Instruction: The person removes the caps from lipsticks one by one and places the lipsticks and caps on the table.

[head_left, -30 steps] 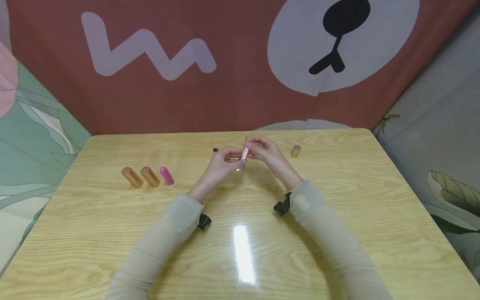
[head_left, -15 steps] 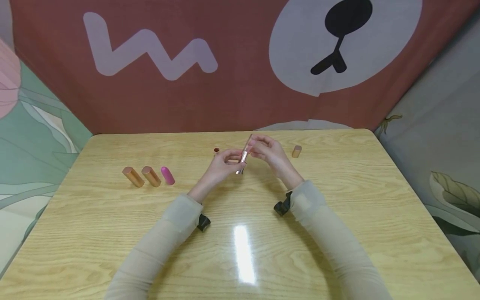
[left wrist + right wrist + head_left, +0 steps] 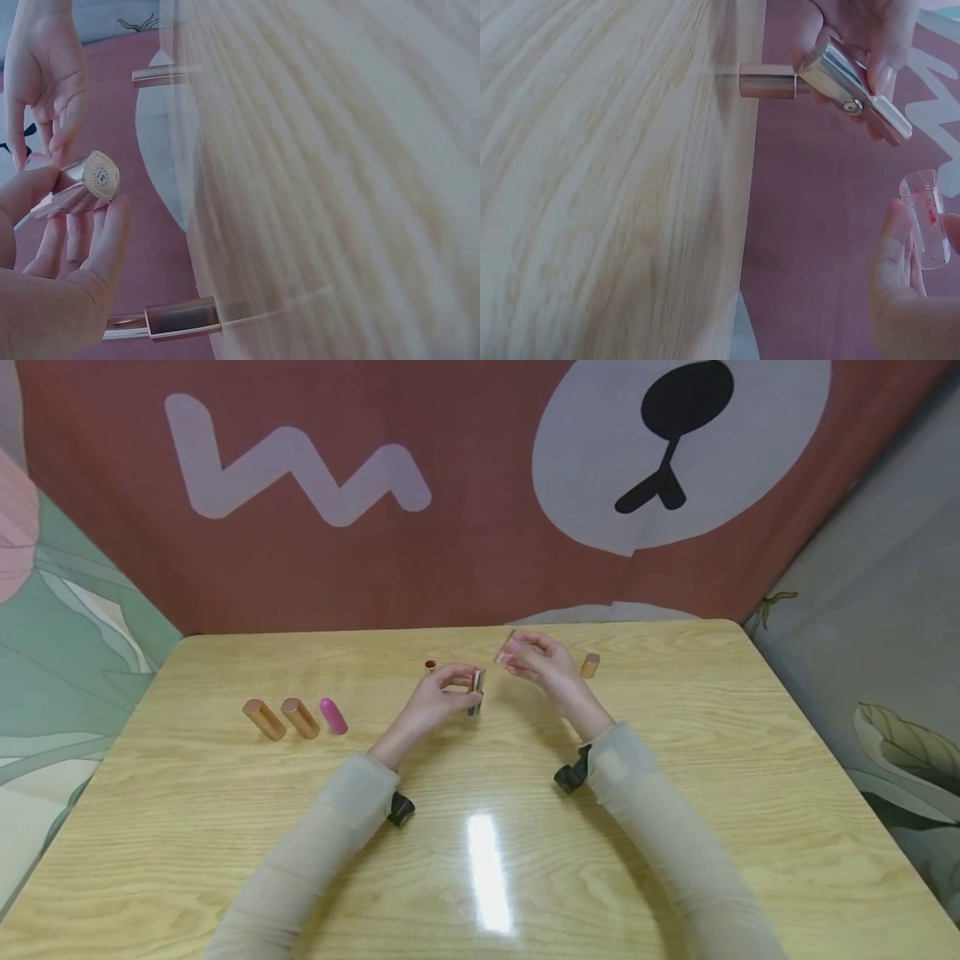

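Observation:
My left hand (image 3: pixel 435 697) grips a shiny metallic lipstick tube (image 3: pixel 847 82), which stands nearly upright in the head view. A round label (image 3: pixel 100 177) shows on the tube's end in the left wrist view. To its right and slightly higher, my right hand (image 3: pixel 553 670) pinches a clear plastic cap (image 3: pixel 927 219) with red smears inside. A gap separates the cap from the tube. Just behind my left hand stands an open lipstick base (image 3: pixel 431 667), partly hidden by the fingers; its silver inner part shows in the left wrist view.
Two gold lipstick tubes (image 3: pixel 264 720) and a pink, bullet-shaped piece (image 3: pixel 333 716) stand on the left of the wooden table (image 3: pixel 480 777). Beyond my right hand is a short gold cap (image 3: pixel 590 666). A reddish printed cloth (image 3: pixel 480 560) hangs along the back edge.
The clear cap and the metallic tube, lined up end to end earlier, have come apart. My left hand has moved slightly left and tipped the tube more upright; my right hand has drawn away.

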`<action>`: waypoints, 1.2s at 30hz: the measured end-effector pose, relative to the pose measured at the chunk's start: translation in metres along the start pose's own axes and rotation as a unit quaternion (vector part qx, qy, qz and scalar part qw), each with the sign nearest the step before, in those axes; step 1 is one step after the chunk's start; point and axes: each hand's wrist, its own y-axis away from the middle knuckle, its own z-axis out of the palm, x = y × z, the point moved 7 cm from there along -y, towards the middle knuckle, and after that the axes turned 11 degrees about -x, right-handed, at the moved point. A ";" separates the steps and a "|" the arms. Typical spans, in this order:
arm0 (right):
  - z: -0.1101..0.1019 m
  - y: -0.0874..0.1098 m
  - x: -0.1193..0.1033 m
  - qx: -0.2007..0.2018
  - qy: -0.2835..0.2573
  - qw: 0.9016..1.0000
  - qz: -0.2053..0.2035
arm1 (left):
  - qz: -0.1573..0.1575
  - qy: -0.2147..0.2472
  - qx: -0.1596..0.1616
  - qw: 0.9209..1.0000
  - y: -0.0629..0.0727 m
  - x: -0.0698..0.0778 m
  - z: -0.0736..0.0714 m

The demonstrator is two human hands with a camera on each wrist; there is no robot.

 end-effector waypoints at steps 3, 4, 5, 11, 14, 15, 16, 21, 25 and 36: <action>-0.004 0.001 0.000 0.001 0.000 1.000 0.002 | -0.016 0.011 0.003 1.000 0.000 -0.004 0.000; -0.005 0.002 0.000 0.001 0.002 1.000 0.003 | -0.022 0.016 0.004 1.000 0.000 -0.006 0.000; -0.006 0.002 0.000 0.001 0.002 1.000 0.003 | -0.027 0.021 0.006 0.999 -0.001 -0.007 0.000; -0.012 0.005 -0.002 -0.004 -0.001 1.000 -0.002 | -0.041 0.031 0.014 0.999 -0.002 -0.011 -0.002; -0.014 0.006 -0.002 -0.011 -0.008 1.000 -0.007 | -0.041 0.024 0.018 0.999 -0.002 -0.010 -0.004; -0.015 0.006 -0.002 -0.012 -0.010 1.000 -0.008 | -0.041 0.023 0.019 0.999 -0.002 -0.010 -0.005; -0.017 0.006 -0.001 -0.013 -0.013 1.000 -0.008 | -0.040 0.022 0.019 0.999 -0.002 -0.010 -0.005; -0.023 0.008 -0.002 -0.008 0.004 1.000 0.005 | -0.035 0.016 0.019 0.999 -0.001 -0.006 -0.005; -0.029 0.010 -0.002 -0.011 0.031 0.999 0.012 | -0.032 0.007 0.017 0.999 -0.001 -0.004 -0.006; -0.042 0.016 -0.002 -0.019 0.102 0.994 0.016 | -0.025 -0.002 0.011 1.000 -0.005 -0.009 -0.005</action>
